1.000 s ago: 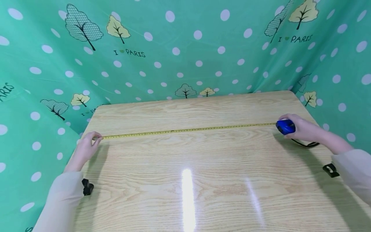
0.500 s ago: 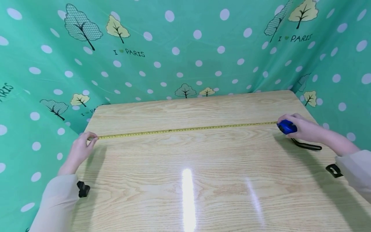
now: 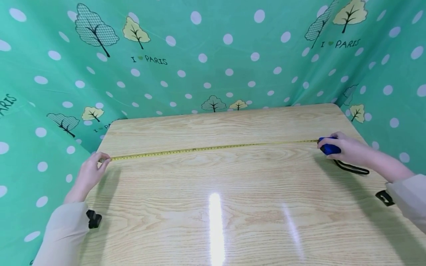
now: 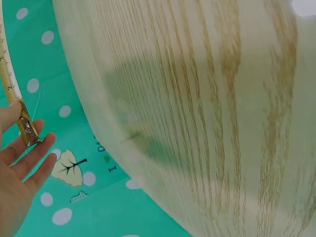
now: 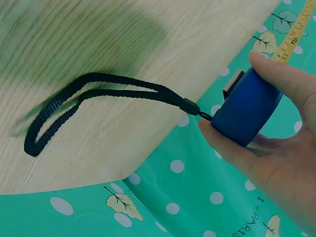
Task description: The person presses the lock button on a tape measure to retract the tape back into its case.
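Observation:
A yellow tape-measure blade (image 3: pixel 199 149) stretches across the table, from one hand to the other. Near the table's left edge my left hand (image 3: pixel 89 173) pinches the blade's end; in the left wrist view the metal end hook (image 4: pixel 30 136) shows by the fingertips. My right hand (image 3: pixel 354 149) grips the blue tape measure case (image 3: pixel 330 148) near the right edge, above its shadow. From the case hangs a black wrist strap (image 5: pixel 98 91), looped over the wood in the right wrist view.
The wood-grain table (image 3: pixel 186 192) has rounded back corners. A green dotted curtain (image 3: pixel 206 48) surrounds its back and sides. Black wrist mounts (image 3: pixel 94 218) show beside both sleeves. A bright light reflection (image 3: pixel 215 229) lies on the tabletop.
My left hand has moved left with the blade's end. The right hand and case have shifted slightly right, and the right fingers now cover more of the case's front.

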`<state>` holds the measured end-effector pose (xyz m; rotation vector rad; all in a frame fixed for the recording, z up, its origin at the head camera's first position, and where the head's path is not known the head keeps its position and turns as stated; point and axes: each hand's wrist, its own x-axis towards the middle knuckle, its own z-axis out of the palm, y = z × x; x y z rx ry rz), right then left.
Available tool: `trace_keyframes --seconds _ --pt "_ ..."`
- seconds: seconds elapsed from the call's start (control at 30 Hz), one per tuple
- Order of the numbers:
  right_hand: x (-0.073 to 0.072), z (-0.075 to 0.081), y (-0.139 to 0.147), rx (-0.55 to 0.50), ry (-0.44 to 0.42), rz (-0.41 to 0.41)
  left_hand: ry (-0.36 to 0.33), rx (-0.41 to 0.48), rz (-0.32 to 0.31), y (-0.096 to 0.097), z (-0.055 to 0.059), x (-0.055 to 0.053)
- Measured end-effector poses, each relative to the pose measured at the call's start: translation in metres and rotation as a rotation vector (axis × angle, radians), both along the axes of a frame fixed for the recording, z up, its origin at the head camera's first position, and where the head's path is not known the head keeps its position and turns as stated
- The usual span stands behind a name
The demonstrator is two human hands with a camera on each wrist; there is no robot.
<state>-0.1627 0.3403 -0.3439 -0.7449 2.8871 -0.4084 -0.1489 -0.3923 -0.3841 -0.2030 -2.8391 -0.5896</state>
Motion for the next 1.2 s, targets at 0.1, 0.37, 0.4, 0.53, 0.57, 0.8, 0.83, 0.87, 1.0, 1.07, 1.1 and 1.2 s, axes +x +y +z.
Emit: trace_keyframes --seconds 0.1,0.37,0.4,0.53,0.57,0.8,0.83,0.87,1.0,1.07,1.1,1.2 --pt "0.002 -0.001 -0.001 0.002 0.01 0.019 0.013 0.001 -0.01 0.0 0.001 0.002" --pt "0.002 0.002 -0.026 -0.061 -0.07 0.075 0.062 0.005 -0.163 0.035 0.004 -0.011" --pt "0.001 0.003 -0.03 -0.061 -0.07 0.089 0.067 0.005 -0.187 0.042 0.005 -0.014" --pt "-0.001 0.003 -0.04 -0.055 -0.04 0.1 0.063 -0.001 -0.207 0.06 0.008 -0.019" --pt "0.0 0.003 -0.04 -0.052 -0.032 0.097 0.063 -0.003 -0.206 0.062 0.007 -0.019" --pt "0.001 -0.002 -0.035 -0.069 -0.007 0.115 0.044 0.012 -0.206 0.062 0.002 -0.017" --pt "0.001 -0.002 -0.035 -0.069 -0.007 0.116 0.044 0.013 -0.205 0.062 0.001 -0.018" --pt "0.001 -0.001 -0.035 -0.071 -0.009 0.113 0.043 0.013 -0.203 0.062 0.0 -0.018" --pt "0.002 0.0 -0.034 -0.083 -0.033 0.079 0.045 0.014 -0.202 0.063 -0.001 -0.017" --pt "0.002 0.0 -0.033 -0.097 -0.046 0.064 0.05 0.015 -0.203 0.064 -0.001 -0.016" --pt "0.002 -0.001 -0.033 -0.103 -0.048 0.058 0.054 0.015 -0.204 0.064 -0.001 -0.015" --pt "0.002 -0.002 -0.031 -0.107 -0.063 0.036 0.07 0.013 -0.206 0.065 -0.002 -0.015"
